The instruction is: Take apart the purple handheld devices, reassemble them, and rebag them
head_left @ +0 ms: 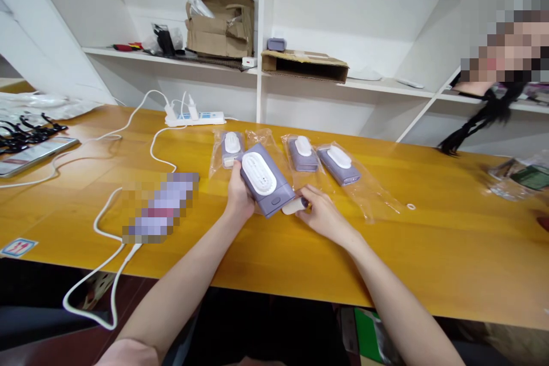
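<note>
My left hand grips a purple block-shaped device by its left side, above the table. A ribbed white oval pad covers much of its upper face, and an oval button sits near its lower end. My right hand is closed, thumb and fingers pinching a small rounded white piece at the device's lower right end. Whether that piece is joined to the device I cannot tell. Beyond my hands, similar purple devices lie in clear plastic bags: one at left, two at right.
A phone with a white cable lies at left on the wooden table. Behind it is a power strip with plugs. White shelves hold cardboard boxes. A small ring lies at right. Another person shows at the upper right.
</note>
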Available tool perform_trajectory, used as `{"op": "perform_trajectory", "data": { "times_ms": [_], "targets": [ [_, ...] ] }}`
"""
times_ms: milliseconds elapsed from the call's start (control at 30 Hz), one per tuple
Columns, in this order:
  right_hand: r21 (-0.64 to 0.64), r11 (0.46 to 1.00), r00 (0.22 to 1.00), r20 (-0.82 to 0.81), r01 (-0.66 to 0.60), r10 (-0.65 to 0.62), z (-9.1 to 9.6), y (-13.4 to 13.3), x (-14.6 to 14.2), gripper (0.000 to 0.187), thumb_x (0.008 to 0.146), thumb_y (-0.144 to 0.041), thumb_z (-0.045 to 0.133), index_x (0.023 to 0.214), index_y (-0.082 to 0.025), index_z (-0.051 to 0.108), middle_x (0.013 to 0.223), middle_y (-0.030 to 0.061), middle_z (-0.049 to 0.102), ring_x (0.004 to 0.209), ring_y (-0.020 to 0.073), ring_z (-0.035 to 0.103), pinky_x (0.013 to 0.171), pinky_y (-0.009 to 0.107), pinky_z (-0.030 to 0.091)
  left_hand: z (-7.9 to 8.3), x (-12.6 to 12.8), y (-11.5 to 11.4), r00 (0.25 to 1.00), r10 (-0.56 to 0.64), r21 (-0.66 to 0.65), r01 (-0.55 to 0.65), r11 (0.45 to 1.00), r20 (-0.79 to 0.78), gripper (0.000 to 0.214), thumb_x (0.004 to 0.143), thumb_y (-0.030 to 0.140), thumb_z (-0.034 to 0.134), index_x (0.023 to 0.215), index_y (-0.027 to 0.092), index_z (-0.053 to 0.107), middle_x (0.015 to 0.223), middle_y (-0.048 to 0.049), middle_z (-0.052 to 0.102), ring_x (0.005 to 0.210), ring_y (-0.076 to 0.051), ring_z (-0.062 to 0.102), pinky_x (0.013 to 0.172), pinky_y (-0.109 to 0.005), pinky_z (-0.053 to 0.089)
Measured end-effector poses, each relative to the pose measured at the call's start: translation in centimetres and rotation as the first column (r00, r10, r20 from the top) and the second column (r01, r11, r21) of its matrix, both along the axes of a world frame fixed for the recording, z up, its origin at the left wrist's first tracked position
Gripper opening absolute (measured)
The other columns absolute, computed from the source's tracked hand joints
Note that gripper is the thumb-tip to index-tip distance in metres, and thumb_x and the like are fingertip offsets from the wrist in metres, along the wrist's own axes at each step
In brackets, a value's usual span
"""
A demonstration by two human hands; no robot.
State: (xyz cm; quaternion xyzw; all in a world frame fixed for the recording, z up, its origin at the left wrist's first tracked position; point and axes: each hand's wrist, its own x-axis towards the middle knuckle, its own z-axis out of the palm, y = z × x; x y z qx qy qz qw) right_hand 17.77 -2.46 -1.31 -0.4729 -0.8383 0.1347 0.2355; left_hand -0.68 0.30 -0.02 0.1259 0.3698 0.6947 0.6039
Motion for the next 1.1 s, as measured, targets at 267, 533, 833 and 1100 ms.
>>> {"op": "perform_trajectory", "data": {
  "times_ms": [267,533,833,1100],
  "targets": [
    [-0.034,0.987,0.971,0.186,0.159,-0.15,-1.5,0.8,-0.3,0.021,0.073,-0.015,0.064,0.093,-0.017,0.061,0.093,0.0074,0.064,0.091,0.0245,0.056,0.079,0.033,0.042,0.2,0.2,0.0,0.999,0.036,-0.011,-0.035,0.999,0.035,0.039,0.095,0.043,0.039,0.11,0.019,0.066,0.115,-0.0053,0.07,0.112,-0.021,0.063,0.09,-0.028,0.052],
    [0.087,0.962,0.918,0.287,0.258,-0.272,-1.8,0.5,-1.2,0.027,0.077,-0.033,0.07,0.098,-0.019,0.062,0.102,0.0093,0.054,0.098,0.0265,0.052,0.084,0.036,0.044,0.5,0.2,-0.3,1.0,0.008,-0.025,-0.008,1.0,0.01,0.042,0.095,0.045,0.037,0.103,0.018,0.068,0.115,-0.0065,0.07,0.115,-0.022,0.061,0.094,-0.031,0.05],
    [0.018,0.97,0.945,0.225,0.241,-0.239,-1.4,0.3,-0.9,0.03,0.075,-0.029,0.071,0.101,-0.018,0.06,0.102,0.0067,0.052,0.093,0.0222,0.056,0.082,0.034,0.043,0.0,0.2,0.0,1.0,0.005,-0.001,-0.005,1.0,-0.001,0.038,0.095,0.042,0.039,0.103,0.018,0.068,0.111,-0.0064,0.071,0.109,-0.022,0.064,0.094,-0.033,0.051],
    [-0.077,0.976,0.958,0.221,0.204,-0.183,-0.6,-0.2,-1.0,0.034,0.072,-0.025,0.072,0.102,-0.018,0.06,0.101,0.0063,0.051,0.093,0.0222,0.056,0.08,0.033,0.042,0.1,0.3,-0.6,0.99,-0.115,-0.029,0.113,0.993,-0.08,0.043,0.093,0.047,0.04,0.1,0.016,0.068,0.104,-0.0091,0.073,0.104,-0.025,0.066,0.091,-0.036,0.052]
  ]
}}
